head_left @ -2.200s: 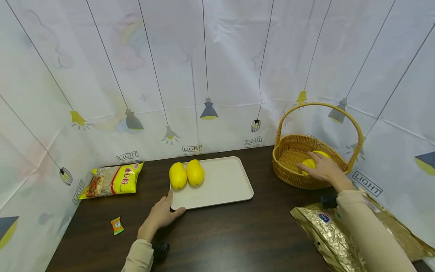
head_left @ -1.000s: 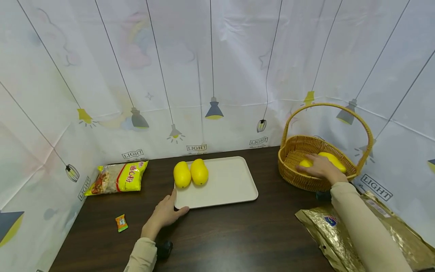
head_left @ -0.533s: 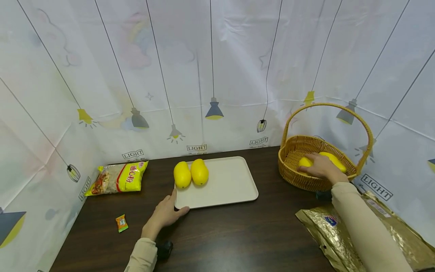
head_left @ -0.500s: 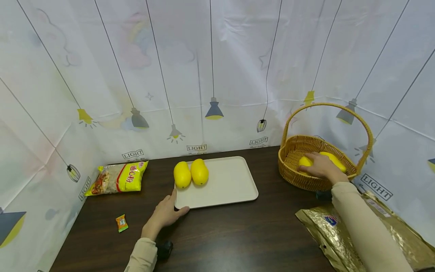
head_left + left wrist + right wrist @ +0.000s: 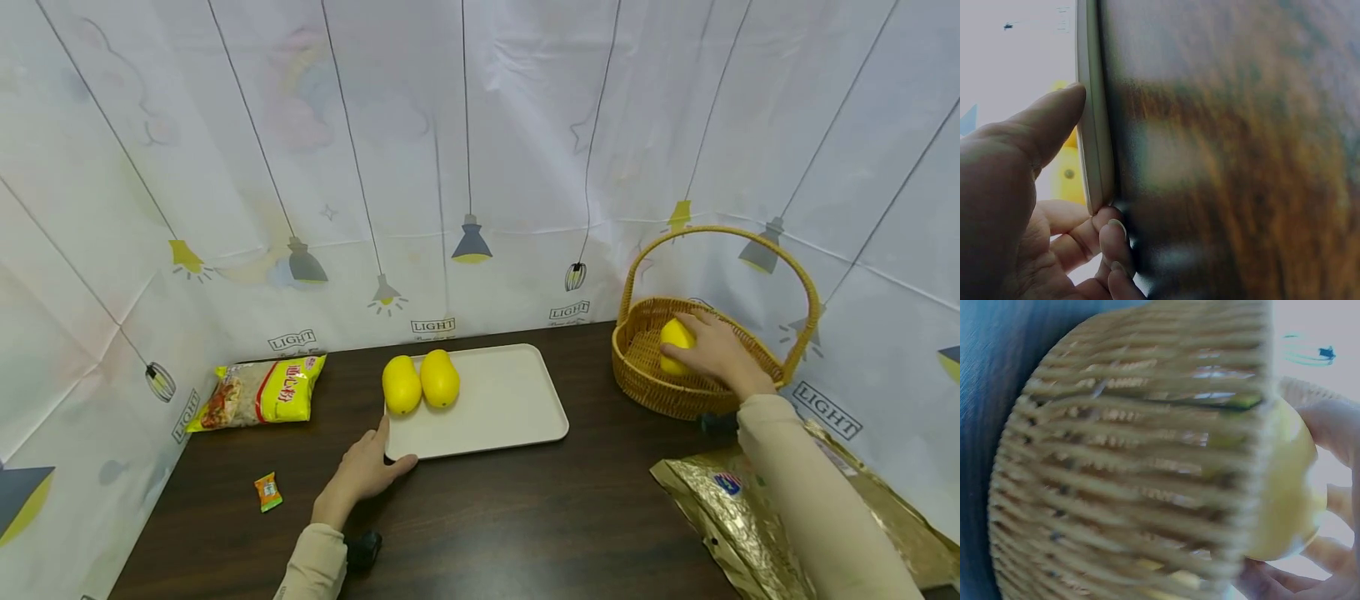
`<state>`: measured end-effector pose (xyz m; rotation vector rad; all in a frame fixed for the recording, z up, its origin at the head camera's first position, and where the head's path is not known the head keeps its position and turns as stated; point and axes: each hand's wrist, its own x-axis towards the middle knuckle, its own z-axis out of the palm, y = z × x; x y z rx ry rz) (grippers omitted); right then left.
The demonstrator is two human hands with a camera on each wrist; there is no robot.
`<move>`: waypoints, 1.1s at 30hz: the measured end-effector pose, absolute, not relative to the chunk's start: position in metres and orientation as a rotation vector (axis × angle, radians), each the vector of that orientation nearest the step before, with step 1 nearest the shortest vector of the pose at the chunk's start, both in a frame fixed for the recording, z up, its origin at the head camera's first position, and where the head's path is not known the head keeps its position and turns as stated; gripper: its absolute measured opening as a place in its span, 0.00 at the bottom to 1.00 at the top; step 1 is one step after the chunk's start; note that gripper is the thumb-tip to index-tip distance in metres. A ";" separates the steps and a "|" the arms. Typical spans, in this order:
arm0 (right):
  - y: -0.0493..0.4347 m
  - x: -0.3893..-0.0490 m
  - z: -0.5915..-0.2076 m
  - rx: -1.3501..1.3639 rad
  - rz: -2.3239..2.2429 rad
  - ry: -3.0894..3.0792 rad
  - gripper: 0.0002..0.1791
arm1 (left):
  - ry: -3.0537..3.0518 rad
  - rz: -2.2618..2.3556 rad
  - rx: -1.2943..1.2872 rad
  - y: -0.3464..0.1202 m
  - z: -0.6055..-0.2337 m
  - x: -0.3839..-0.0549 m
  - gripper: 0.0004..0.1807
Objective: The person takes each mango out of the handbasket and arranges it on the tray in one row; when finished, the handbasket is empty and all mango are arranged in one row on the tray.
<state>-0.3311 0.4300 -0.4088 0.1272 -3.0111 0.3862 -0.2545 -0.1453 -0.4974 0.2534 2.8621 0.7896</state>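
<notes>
At the right, my right hand (image 5: 716, 350) grips a yellow mango (image 5: 677, 346) by its sides, inside the wicker basket (image 5: 660, 398). The right wrist view has the mango (image 5: 1288, 487) standing above the basket's rim, with fingers curled round its far side. My left hand (image 5: 365, 468) holds the near left corner of a cream tray (image 5: 498, 408). In the left wrist view its thumb (image 5: 1054, 119) lies along the tray's rim (image 5: 1094, 112), while the other fingers are bent at the corner. Two mangoes (image 5: 422, 382) lie side by side at the tray's left end.
A yellow bag of pasta (image 5: 262, 392) lies at the back left, with a small orange candy (image 5: 267, 492) nearer. A gold foil bag (image 5: 738, 508) lies under the right forearm. The basket's tall handle (image 5: 720, 229) arches over it. A printed curtain (image 5: 495, 150) hangs behind the table.
The right hand now grips the mango and has raised it and tipped it more upright in the basket. The other basket mango is hidden behind the hand. The left hand stays at the tray corner.
</notes>
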 end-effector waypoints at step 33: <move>0.287 -0.323 -0.408 0.490 0.548 -2.840 0.39 | 2.844 0.766 0.217 -0.146 -0.500 -0.259 0.54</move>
